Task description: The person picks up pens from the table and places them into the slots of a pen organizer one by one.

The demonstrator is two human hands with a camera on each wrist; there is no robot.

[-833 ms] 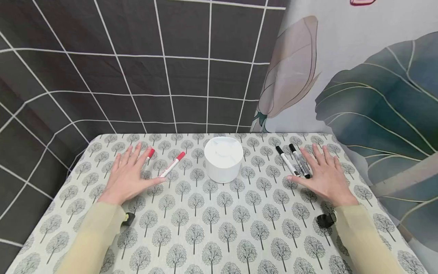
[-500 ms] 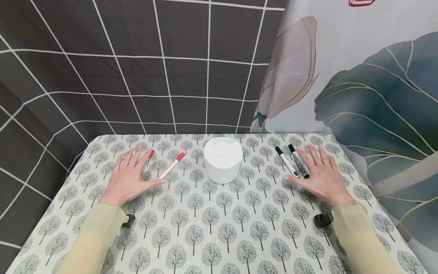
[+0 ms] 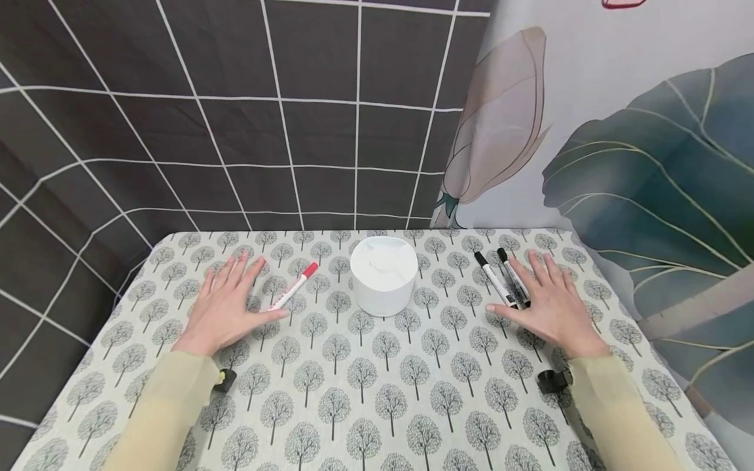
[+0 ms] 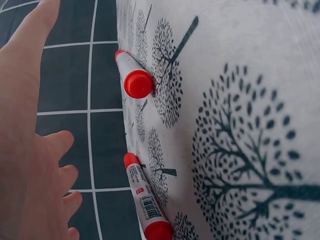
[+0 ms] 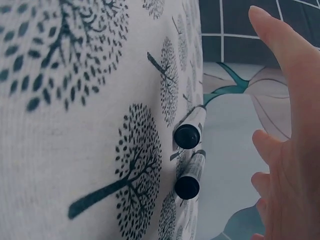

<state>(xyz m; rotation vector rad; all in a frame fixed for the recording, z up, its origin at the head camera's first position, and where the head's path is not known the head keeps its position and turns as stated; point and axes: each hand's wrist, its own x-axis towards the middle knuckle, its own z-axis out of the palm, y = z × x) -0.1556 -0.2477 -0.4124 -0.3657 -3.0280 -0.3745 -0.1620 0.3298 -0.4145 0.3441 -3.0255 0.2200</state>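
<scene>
My left hand [image 3: 226, 307] hovers, fingers spread, over the table's left side, holding nothing. Its thumb overlaps the lower end of a red-capped white marker [image 3: 294, 286] in the head view. A second red-capped marker [image 4: 148, 200] shows in the left wrist view, but the hand hides it from the head camera. On the other side, my right hand [image 3: 554, 311] is likewise spread and holds nothing. Just left of its fingers lie two black-capped markers, one white-bodied [image 3: 496, 280] and the other [image 3: 517, 281] partly covered by the hand. The right wrist view shows both black marker ends [image 5: 188, 136] below the hand.
A round white container [image 3: 384, 294] with inner dividers stands mid-table, toward the back. The tablecloth [image 3: 365, 366] has a tree print. A dark grid-patterned curtain [image 3: 235, 131] hangs behind, and a floral one [image 3: 618, 196] at the right.
My left hand has shifted slightly right and now hides the second red cap from the head view. My right hand has edged left, covering more of one black marker.
</scene>
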